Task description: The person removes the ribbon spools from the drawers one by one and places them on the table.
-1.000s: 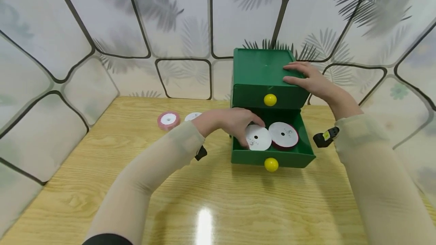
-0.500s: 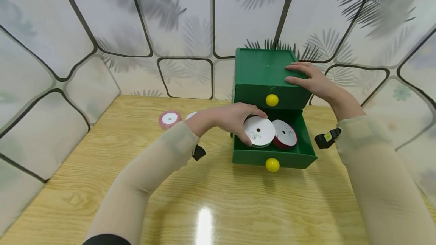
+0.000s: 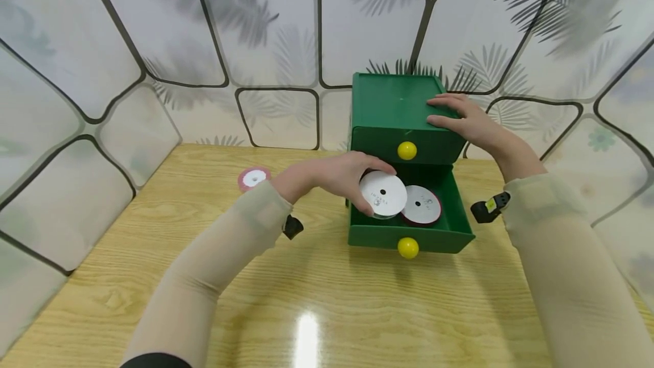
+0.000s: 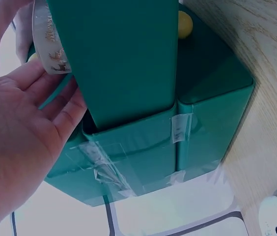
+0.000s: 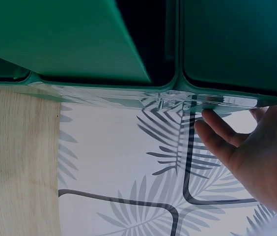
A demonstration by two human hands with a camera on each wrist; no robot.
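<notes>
My left hand [image 3: 339, 178] pinches a white-faced ribbon spool [image 3: 384, 193] between thumb and fingers, tilted above the left part of a pulled-out green drawer [image 3: 378, 237]. Its edge shows pale ribbon with gold print in the left wrist view [image 4: 55, 44]. To its right, a second white-faced spool [image 3: 423, 207] with a red edge lies in the drawer, partly overlapped by the first. My right hand [image 3: 467, 124] rests with extended fingers on the right side of the green drawer cabinet's top [image 3: 390, 98].
A pink-edged spool [image 3: 254, 178] lies on the wooden table [image 3: 286, 300], left of the cabinet. Another white spool [image 4: 276, 216] shows in the left wrist view. The upper drawer, with a yellow knob [image 3: 406, 150], is closed. A patterned wall backdrop [image 3: 271, 112] stands behind.
My left hand has raised the white spool from the drawer and shifted slightly left. The red-edged spool has tilted and settled back a little leftward. The right hand has stayed on the cabinet.
</notes>
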